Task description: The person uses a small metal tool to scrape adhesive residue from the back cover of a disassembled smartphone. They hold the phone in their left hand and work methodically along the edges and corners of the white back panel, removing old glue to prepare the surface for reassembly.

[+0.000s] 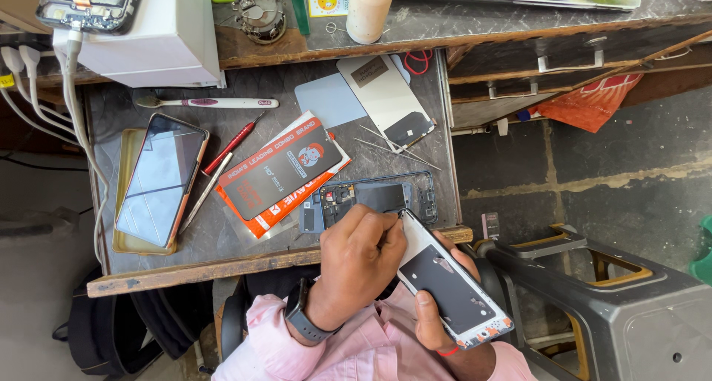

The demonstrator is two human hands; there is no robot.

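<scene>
Fingers of my left hand (360,247) are pinching together around something thin at the top corner of the phone display panel (452,284); what they are gripping is too small to make out. I am wearing a dark watch (302,318) on that wrist. My right hand (437,318) is cradling the panel from below, thumb lying on its dark back, fingers clamped along its edges, above my lap just off the worktop (222,266) edge.

Beside my left knuckles, an opened phone frame (371,199) is lying on the worktop, touching an orange-and-black packet (282,173). Left of that, a red screwdriver (233,143) is resting near a phone (159,181) sitting in a gold tray. A toothbrush (208,103) is lying further back, and tweezers (397,147) are resting beside a white back cover (386,99).
</scene>
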